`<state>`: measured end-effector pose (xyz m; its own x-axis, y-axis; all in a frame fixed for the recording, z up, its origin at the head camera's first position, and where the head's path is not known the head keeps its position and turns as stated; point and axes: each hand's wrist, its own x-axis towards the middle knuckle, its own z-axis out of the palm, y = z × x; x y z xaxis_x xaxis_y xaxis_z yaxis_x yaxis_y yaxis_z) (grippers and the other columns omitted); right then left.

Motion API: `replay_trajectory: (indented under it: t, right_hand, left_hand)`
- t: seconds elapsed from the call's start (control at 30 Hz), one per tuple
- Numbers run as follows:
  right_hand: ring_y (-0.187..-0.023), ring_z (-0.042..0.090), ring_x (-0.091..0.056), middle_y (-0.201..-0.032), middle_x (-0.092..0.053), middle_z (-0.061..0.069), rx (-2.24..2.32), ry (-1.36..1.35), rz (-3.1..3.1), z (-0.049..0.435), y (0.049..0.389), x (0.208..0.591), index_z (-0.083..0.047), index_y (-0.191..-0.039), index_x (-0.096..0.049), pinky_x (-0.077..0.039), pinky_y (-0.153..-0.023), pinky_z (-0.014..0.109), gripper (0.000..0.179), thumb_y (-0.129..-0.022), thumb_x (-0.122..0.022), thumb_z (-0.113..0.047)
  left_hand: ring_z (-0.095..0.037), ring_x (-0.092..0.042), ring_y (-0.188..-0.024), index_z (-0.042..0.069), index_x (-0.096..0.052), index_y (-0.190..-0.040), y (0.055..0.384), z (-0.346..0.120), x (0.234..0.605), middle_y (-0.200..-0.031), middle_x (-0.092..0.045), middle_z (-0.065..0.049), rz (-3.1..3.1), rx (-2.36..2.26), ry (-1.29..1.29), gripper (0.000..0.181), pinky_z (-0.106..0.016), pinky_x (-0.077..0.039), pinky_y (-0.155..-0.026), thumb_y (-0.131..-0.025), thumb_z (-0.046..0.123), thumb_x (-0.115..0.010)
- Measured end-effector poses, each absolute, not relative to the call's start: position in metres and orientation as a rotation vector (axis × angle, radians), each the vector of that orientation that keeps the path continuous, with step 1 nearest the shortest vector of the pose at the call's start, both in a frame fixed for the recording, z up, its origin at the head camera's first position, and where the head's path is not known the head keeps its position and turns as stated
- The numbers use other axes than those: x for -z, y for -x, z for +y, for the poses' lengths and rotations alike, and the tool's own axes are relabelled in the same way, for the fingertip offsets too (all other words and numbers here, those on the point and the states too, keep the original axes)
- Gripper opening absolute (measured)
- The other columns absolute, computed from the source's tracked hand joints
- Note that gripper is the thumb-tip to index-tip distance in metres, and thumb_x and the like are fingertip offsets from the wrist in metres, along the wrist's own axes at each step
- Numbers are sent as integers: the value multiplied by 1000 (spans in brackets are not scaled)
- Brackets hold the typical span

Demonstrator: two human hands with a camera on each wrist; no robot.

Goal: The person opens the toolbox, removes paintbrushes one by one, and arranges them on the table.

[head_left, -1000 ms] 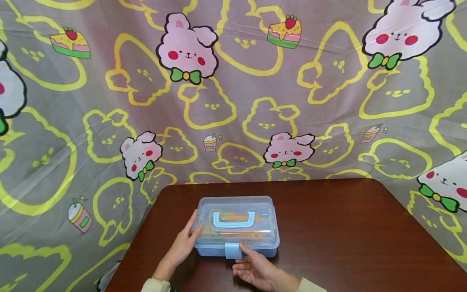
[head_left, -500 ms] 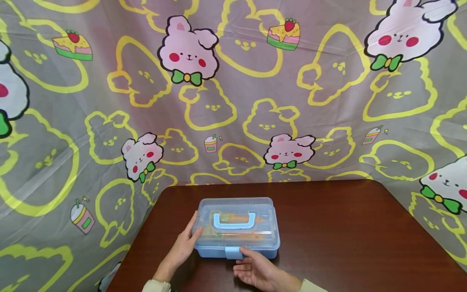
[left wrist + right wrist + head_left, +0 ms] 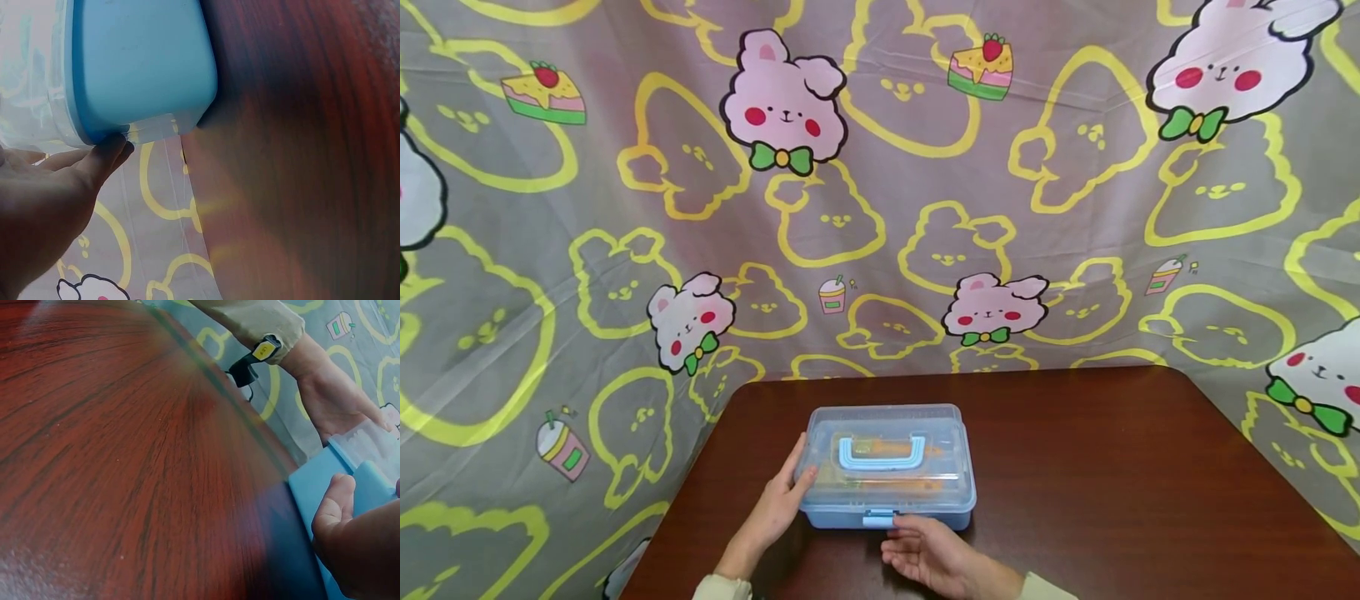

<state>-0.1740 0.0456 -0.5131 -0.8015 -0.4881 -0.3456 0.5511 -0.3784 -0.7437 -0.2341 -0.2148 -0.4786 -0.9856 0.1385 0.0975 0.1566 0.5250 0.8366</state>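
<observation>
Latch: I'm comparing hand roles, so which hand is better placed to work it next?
Probably the right hand: its thumb is at the latch; the left hand touches the box farther left.

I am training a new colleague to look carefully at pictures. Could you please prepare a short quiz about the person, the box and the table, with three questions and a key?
1. Which hand is at the latch on the front of the box?
2. Choose one: the handle on the lid is
a) red
b) light blue
c) dark green
3. True or false: the lid stands wide open.

Key:
1. The right hand; the left hand touches the box's left side.
2. b
3. False; the lid lies down on the box.
</observation>
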Motion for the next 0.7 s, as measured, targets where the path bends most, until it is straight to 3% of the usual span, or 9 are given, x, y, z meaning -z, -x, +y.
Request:
replay_trajectory:
  t: [0.23, 0.7]
  right_hand:
    - [-81, 16, -62, -91, -63, 10, 2192, -49, 1249, 46, 173, 515, 8, -109, -52, -50, -76, 22, 33, -93, -54, -21]
    - [-82, 17, -62, -91, -64, 10, 2137, -29, 1360, 47, 170, 516, 8, -110, -53, -51, -78, 26, 34, -92, -55, -21]
  left_hand:
    - [-34, -26, -136, 18, -20, -152, 235, -215, 479, -153, -24, -13, -2721, 1498, 269, 64, -56, -20, -107, -98, 35, -50]
    - [-33, -23, -137, 18, -20, -152, 235, -216, 480, -154, -23, -12, -2717, 1502, 275, 63, -56, -19, -108, -99, 35, -49]
